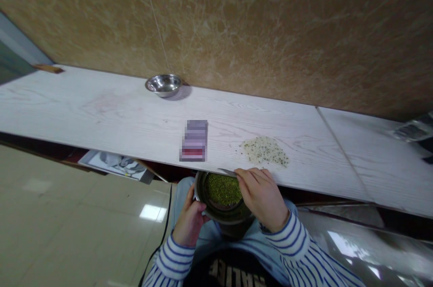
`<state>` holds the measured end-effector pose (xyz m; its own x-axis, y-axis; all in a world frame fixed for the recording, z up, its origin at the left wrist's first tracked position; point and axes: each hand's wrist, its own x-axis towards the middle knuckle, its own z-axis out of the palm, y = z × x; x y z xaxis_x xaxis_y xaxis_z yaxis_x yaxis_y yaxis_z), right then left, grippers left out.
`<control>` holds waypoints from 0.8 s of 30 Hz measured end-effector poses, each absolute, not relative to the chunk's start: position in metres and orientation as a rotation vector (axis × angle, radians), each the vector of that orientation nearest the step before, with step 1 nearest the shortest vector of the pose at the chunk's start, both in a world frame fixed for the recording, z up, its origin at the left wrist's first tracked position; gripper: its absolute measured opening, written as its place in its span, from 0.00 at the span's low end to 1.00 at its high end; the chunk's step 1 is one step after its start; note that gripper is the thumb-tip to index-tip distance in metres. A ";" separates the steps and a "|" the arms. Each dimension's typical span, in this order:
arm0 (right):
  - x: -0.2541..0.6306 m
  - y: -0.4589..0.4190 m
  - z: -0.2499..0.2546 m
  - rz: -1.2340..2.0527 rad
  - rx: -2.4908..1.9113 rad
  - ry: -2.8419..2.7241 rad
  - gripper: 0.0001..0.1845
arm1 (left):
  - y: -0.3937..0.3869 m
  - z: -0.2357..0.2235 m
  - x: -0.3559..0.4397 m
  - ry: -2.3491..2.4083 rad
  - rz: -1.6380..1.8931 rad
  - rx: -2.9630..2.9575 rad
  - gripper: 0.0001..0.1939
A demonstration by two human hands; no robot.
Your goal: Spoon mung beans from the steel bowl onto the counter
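Note:
My left hand (192,220) grips the near-left rim of a metal bowl (200,196), thumb over the edge. The bowl sits in my lap against the counter's front edge, and a layer of green mung beans (221,188) lies in it. Above the bowl's right side, my right hand (260,193) is closed on a slim, pointed metal tool (227,172). The tool points left across the bowl's far rim; its exact kind is unclear. Just beyond my right hand, a pile of white rice grains (264,150) mixed with green beans is spread on the counter.
A second metal bowl (164,85) stands near the wall on the white wooden counter (111,106). A phone (194,140), its screen blurred out, lies left of the rice. Below the counter, an open drawer (117,164) juts out at left. A wooden piece (49,68) rests far left.

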<state>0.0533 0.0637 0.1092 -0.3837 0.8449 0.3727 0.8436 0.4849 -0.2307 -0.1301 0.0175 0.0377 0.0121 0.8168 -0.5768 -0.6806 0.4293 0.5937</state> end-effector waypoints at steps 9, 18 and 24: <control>0.063 0.076 0.103 -0.068 -1.519 -2.208 0.11 | 0.020 0.038 -0.128 1.054 1.172 0.173 0.38; 0.053 0.107 0.115 0.679 -1.438 -1.893 0.08 | 0.020 0.033 -0.137 1.088 1.185 0.152 0.40; 0.008 0.145 0.112 1.167 -1.166 -1.981 0.06 | 0.017 0.027 -0.148 1.116 1.181 0.115 0.41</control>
